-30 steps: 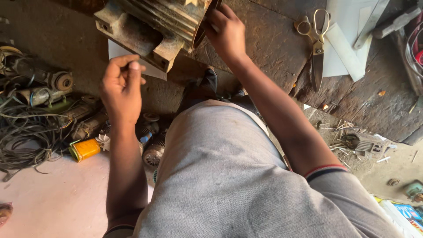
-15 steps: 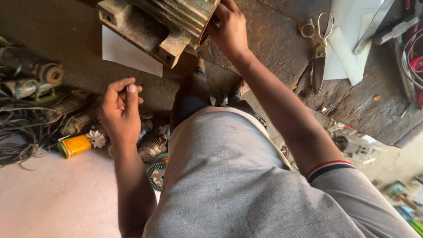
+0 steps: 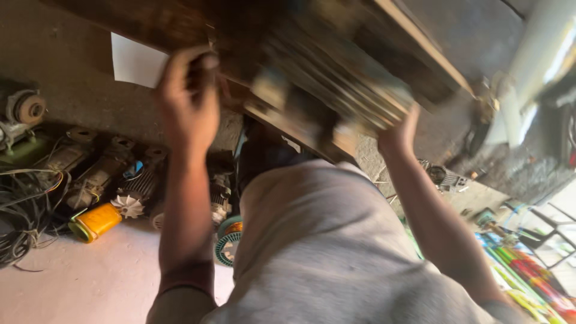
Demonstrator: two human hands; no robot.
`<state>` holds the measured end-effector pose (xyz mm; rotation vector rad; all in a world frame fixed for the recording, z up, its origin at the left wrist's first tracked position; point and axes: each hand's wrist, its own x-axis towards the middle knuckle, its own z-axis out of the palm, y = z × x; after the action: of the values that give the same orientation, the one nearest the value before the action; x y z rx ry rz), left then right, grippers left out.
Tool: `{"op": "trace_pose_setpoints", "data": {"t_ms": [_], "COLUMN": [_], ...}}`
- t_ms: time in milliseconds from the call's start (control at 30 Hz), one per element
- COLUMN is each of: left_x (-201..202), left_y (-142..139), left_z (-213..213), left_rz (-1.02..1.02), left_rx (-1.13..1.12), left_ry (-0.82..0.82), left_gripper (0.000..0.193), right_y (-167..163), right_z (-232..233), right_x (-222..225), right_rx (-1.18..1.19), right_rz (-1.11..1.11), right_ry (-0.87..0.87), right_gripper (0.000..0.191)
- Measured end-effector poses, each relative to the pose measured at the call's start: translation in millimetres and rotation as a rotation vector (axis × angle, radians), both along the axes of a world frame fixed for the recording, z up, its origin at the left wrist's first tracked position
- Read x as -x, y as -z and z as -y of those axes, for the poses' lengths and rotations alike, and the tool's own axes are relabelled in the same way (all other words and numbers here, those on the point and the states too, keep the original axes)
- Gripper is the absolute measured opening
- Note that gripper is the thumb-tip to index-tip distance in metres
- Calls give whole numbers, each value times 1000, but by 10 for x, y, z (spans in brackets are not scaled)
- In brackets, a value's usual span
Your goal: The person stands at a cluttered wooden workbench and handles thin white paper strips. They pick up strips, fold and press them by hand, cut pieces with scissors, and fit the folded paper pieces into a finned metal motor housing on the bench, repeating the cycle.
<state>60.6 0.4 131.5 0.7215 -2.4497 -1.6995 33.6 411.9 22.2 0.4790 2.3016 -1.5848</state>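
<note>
Heavy motion blur over the whole upper frame. The grey ribbed metal motor block (image 3: 336,84) sits on the dark wooden workbench (image 3: 144,24), far centre, smeared so its fins and edges can't be made out; its top is cut off by the frame edge. Left hand (image 3: 189,99) is up at the near bench edge just left of the block, fingers curled, but blur hides whether it grips the bench, the block or something small: cannot tell. Right hand (image 3: 399,135) is pressed under the block's right end, mostly hidden behind it; only wrist and heel of the palm show, grasp cannot be told. A white paper sheet (image 3: 138,60) hangs off the bench edge, touching the left hand's far-left side. Grey cloth over the person's knees (image 3: 324,252) fills the near centre and hides the floor below the bench.

Left floor: row of dusty old electric motors (image 3: 102,174), tangle of black wires (image 3: 24,210) cut by the left edge, yellow plastic canister (image 3: 96,222) lying on its side, well apart from both hands. Open pale floor near left. Right side crowded: bright coloured wire bundles (image 3: 528,270), blurred, cut off by the right edge.
</note>
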Motion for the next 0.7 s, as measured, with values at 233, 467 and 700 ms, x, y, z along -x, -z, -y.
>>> {"op": "trace_pose_setpoints", "data": {"t_ms": [233,467,700], "left_x": [1014,1405,1490], "left_y": [548,749,875], "left_z": [157,-5,-134], "left_rz": [-262,-35,-111], "left_rx": [-7,-167,-103], "left_ry": [328,446,562], "left_gripper": [20,17,21], "right_y": [-203,-408,-522], "right_z": [-75,154,207], "right_x": [-227,-56,-99], "right_rx": [383,403,288], "right_rz": [87,96,4], "right_ry": [352,431,206], "right_gripper": [24,39,46]}}
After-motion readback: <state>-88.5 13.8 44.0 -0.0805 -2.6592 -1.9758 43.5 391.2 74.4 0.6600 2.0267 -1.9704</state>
